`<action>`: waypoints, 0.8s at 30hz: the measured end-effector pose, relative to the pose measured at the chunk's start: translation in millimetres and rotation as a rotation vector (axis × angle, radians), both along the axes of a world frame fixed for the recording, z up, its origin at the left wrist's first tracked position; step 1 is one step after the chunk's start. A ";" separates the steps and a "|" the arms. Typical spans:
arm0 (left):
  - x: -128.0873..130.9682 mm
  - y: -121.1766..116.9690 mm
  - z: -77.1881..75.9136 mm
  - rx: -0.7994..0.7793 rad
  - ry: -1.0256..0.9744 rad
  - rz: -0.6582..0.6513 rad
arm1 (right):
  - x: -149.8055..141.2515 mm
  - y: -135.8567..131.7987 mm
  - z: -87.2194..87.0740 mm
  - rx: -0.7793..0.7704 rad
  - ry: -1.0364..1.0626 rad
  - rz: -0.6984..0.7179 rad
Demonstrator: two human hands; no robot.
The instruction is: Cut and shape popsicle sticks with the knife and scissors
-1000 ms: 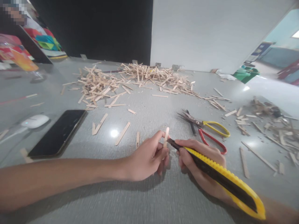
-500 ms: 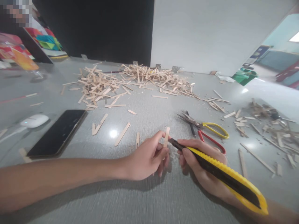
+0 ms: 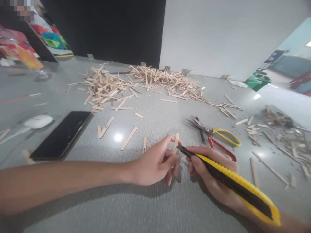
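Observation:
My left hand (image 3: pixel 157 161) pinches a short popsicle stick (image 3: pixel 176 142), which stands nearly upright between thumb and forefinger. In my right hand (image 3: pixel 213 174) is a yellow and black utility knife (image 3: pixel 239 186), its short blade pointing left. The blade tip meets or nearly meets the right edge of the stick; I cannot tell if it cuts in. Scissors (image 3: pixel 209 130) with one yellow and one red handle lie just beyond my right hand, across a dark pen-like thing (image 3: pixel 202 134). Behind my left hand a few loose sticks (image 3: pixel 129 138) lie on the grey table (image 3: pixel 150 210).
A large heap of popsicle sticks (image 3: pixel 107 84) spreads along the back, before a black and white panel (image 3: pixel 209 38). Stick scraps (image 3: pixel 296 145) litter the right. To the left are a phone (image 3: pixel 63 136), a white mouse-like device (image 3: pixel 39 121) with a cable, and a bottle (image 3: pixel 29 60).
The camera view has shifted slightly, so the table things appear a little to the right. The stick tilts a bit more, and the knife blade is now against or very near its edge.

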State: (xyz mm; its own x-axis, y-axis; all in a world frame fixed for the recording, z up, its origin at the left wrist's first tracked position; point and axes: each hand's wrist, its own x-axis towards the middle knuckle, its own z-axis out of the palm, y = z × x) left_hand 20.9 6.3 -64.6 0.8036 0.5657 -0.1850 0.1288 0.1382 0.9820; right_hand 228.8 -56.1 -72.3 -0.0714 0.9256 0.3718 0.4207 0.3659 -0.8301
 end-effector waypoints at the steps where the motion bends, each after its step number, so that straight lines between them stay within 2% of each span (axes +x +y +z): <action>1: -0.1 0.0 0.0 0.000 0.002 -0.003 | -0.3 0.1 -0.3 0.004 0.000 0.000; 12: 0.2 0.9 -6.5 0.048 0.022 0.015 | -4.3 -0.2 -1.3 0.095 -0.096 -0.014; 24: 1.8 -4.6 -8.6 0.077 0.040 0.069 | -13.4 -5.4 3.1 0.001 -0.051 -0.097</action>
State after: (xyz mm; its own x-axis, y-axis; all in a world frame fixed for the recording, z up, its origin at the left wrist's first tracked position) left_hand 22.7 1.7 -73.1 0.7550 0.6332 -0.1703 0.1614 0.0723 0.9842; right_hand 215.5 -61.5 -69.2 0.0002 0.9286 0.3710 0.4960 0.3220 -0.8064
